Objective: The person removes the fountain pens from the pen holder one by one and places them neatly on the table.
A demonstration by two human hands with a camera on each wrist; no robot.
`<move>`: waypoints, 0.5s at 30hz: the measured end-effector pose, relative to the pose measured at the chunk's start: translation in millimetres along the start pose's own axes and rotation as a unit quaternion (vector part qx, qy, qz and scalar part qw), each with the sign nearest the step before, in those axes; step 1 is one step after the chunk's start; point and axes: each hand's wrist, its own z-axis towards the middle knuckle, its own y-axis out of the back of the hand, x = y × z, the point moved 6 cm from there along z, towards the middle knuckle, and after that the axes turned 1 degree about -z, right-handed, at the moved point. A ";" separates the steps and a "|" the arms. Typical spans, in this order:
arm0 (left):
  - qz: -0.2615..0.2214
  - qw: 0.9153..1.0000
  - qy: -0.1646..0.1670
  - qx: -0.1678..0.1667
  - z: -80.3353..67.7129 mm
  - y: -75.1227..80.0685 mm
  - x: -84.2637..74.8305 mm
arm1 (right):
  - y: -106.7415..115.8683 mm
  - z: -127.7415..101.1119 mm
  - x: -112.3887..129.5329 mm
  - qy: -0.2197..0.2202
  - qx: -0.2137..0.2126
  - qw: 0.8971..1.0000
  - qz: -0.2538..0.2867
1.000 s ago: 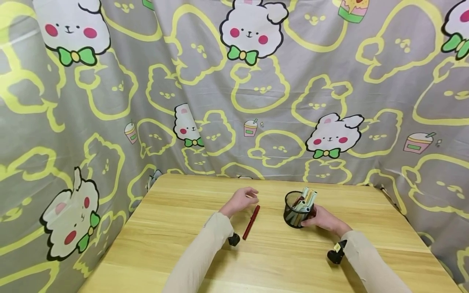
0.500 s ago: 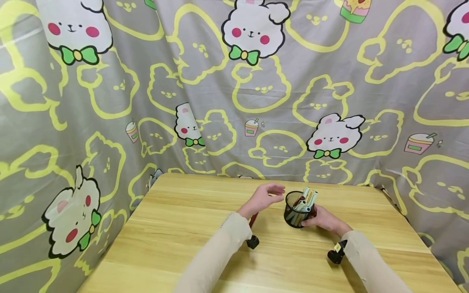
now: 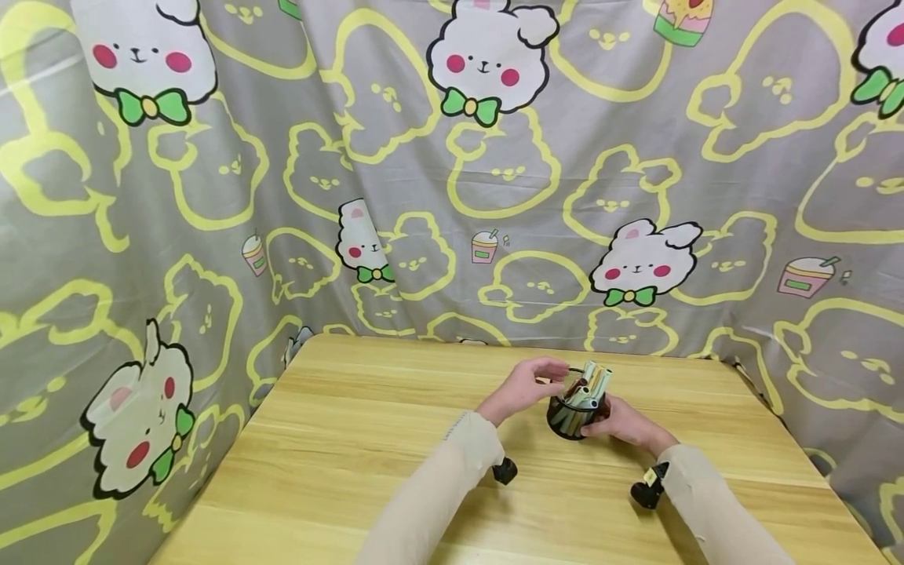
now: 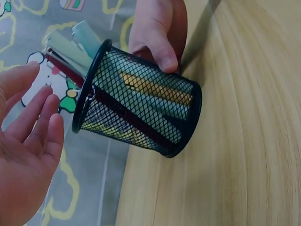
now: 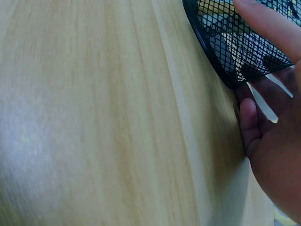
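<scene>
Black mesh cup [image 3: 570, 413]; pale wood-grain table [image 3: 353, 439]; grey curtain [image 3: 353, 196], yellow-outlined bunnies

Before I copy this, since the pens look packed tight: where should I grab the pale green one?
Pinch the pale green pen by its exposed top above the mesh cup rim, from above; only that end clears. The left hand hovers there; the right hand holds the cup.

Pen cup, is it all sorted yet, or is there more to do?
Not yet. The mesh pen cup is steadied on the table by the right hand and holds several pens. The left hand, empty and open, hovers at their tops. Probably left: pinching a pen.
</scene>
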 end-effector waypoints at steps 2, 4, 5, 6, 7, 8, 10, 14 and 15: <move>0.000 1.000 0.001 0.008 0.2 -3.2 -1.6 | 0.8 -0.4 0.3 -0.003 -0.001 1.000 -0.005; -0.004 1.000 -0.002 0.016 1.0 -6.6 -3.0 | 1.8 -0.7 0.4 -0.010 -0.005 1.000 -0.010; -0.006 1.000 -0.006 0.021 1.7 -8.3 -3.7 | 2.3 -0.8 0.3 -0.012 -0.007 1.000 -0.013; -0.007 1.000 -0.010 0.024 2.4 -9.7 -4.4 | 2.6 -0.8 0.1 -0.013 -0.006 1.000 -0.016; -0.007 1.000 -0.014 0.026 3.1 -11.0 -5.5 | 2.9 -0.7 -0.2 -0.015 -0.007 1.000 -0.016; -0.007 0.999 -0.017 0.027 4.0 -12.1 -6.1 | 2.7 -0.4 0.0 -0.012 -0.005 1.000 -0.014; -0.005 0.999 -0.021 0.027 5.4 -14.0 -6.9 | 2.0 0.3 0.5 -0.004 -0.001 1.000 -0.011; 0.000 0.999 -0.025 0.027 6.7 -16.7 -8.3 | 0.3 0.8 0.2 0.002 0.001 1.000 0.002; 0.001 0.999 -0.025 0.028 6.9 -17.3 -8.2 | 0.3 0.8 -0.5 0.001 0.001 1.000 0.002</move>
